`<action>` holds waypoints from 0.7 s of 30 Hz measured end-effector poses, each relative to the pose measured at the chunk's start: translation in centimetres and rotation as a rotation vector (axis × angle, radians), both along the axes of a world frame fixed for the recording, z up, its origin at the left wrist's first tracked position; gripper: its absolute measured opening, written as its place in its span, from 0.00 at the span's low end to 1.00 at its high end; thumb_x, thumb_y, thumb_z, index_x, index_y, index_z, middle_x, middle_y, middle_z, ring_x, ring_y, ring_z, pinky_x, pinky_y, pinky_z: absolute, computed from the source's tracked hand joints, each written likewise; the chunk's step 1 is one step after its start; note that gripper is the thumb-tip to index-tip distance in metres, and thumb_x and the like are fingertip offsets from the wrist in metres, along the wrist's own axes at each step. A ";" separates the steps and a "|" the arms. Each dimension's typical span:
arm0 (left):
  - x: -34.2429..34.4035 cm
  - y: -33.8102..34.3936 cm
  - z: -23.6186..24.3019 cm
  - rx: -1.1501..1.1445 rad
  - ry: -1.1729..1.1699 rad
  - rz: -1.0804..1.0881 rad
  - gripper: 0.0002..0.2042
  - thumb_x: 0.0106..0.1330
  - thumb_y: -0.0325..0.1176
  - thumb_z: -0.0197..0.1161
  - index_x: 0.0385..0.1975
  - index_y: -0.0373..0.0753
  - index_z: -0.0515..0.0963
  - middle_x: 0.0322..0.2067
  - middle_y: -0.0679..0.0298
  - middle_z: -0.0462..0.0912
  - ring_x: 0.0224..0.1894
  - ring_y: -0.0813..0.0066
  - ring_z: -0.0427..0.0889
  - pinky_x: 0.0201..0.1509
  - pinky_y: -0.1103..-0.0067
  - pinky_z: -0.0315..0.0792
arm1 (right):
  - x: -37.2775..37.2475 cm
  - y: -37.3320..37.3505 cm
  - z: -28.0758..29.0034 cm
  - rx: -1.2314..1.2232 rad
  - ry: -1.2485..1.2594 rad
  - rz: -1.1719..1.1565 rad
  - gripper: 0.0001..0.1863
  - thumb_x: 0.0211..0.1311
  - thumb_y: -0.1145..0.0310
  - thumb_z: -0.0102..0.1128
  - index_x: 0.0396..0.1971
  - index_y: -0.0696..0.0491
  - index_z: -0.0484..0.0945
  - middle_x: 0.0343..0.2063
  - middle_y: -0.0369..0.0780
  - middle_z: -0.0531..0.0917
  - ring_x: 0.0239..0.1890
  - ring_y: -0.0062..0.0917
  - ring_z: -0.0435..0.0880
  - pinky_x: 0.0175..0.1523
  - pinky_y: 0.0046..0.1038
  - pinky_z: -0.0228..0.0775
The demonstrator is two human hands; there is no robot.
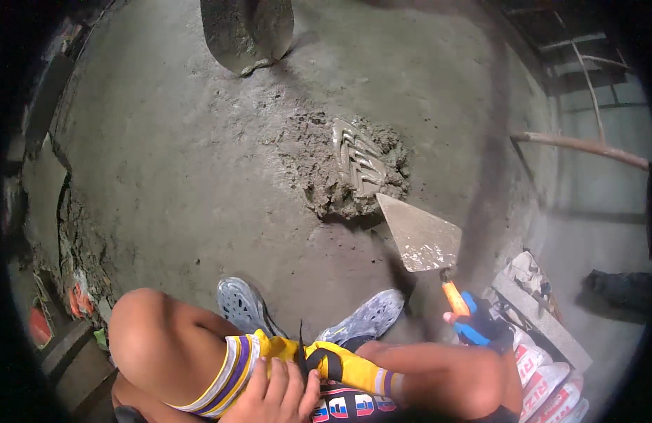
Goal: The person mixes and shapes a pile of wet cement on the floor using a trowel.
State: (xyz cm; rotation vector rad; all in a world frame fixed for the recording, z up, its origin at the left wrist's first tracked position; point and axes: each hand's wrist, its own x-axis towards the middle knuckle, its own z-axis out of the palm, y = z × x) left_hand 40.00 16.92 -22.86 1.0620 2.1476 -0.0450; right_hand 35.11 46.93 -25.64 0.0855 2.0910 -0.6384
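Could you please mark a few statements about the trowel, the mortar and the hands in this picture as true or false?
1. The right hand holds a trowel by its orange and blue handle. True.
2. The trowel's tip points at the mortar pile. True.
3. The left hand grips the shovel. False: it rests on the lap by the yellow shorts; the shovel blade lies far off, untouched.
4. The mortar pile is smooth. False: it bears a ridged, chevron-like imprint.
5. The person is barefoot. False: grey shoes are worn.
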 end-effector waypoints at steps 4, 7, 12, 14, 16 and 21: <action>2.0 -0.4 -1.3 0.103 0.122 0.032 0.26 0.67 0.35 0.44 0.62 0.26 0.64 0.54 0.43 0.74 0.58 0.46 0.73 0.68 0.54 0.62 | -2.7 5.0 -2.1 0.271 0.007 -0.278 0.11 0.62 0.63 0.66 0.28 0.54 0.77 0.14 0.37 0.75 0.18 0.26 0.76 0.27 0.35 0.70; 1.6 -0.3 -1.4 0.070 0.119 -0.053 0.26 0.67 0.36 0.45 0.62 0.26 0.64 0.55 0.43 0.74 0.59 0.47 0.73 0.68 0.54 0.62 | -3.8 5.4 -3.5 0.186 0.052 -0.275 0.18 0.57 0.52 0.69 0.25 0.50 0.75 0.13 0.31 0.72 0.14 0.14 0.68 0.20 0.24 0.58; 1.3 0.3 -1.2 0.028 0.072 -0.042 0.26 0.67 0.36 0.45 0.63 0.27 0.64 0.56 0.44 0.73 0.60 0.48 0.72 0.68 0.55 0.62 | -5.1 5.2 -5.3 0.185 -0.022 -0.240 0.20 0.56 0.50 0.69 0.21 0.50 0.74 0.12 0.31 0.72 0.13 0.14 0.68 0.19 0.24 0.57; 1.3 0.5 -1.2 0.010 0.061 -0.038 0.26 0.68 0.37 0.45 0.63 0.28 0.63 0.57 0.45 0.73 0.60 0.48 0.72 0.69 0.55 0.61 | -4.3 6.0 -6.1 0.244 -0.045 -0.149 0.19 0.57 0.52 0.69 0.21 0.49 0.72 0.13 0.30 0.71 0.13 0.14 0.68 0.19 0.24 0.57; 1.3 0.6 -1.1 0.002 0.053 -0.034 0.26 0.68 0.37 0.44 0.63 0.28 0.63 0.57 0.45 0.73 0.60 0.49 0.72 0.69 0.55 0.61 | -3.6 6.8 -6.0 0.217 -0.055 -0.154 0.20 0.59 0.52 0.66 0.24 0.54 0.74 0.16 0.37 0.74 0.17 0.24 0.72 0.24 0.30 0.61; 1.0 0.6 -1.3 -0.005 0.043 -0.045 0.26 0.68 0.38 0.44 0.64 0.30 0.63 0.58 0.46 0.72 0.61 0.49 0.71 0.70 0.56 0.60 | -1.3 10.3 -6.3 0.044 0.020 -0.260 0.16 0.57 0.58 0.69 0.28 0.51 0.72 0.17 0.30 0.71 0.16 0.15 0.68 0.20 0.24 0.58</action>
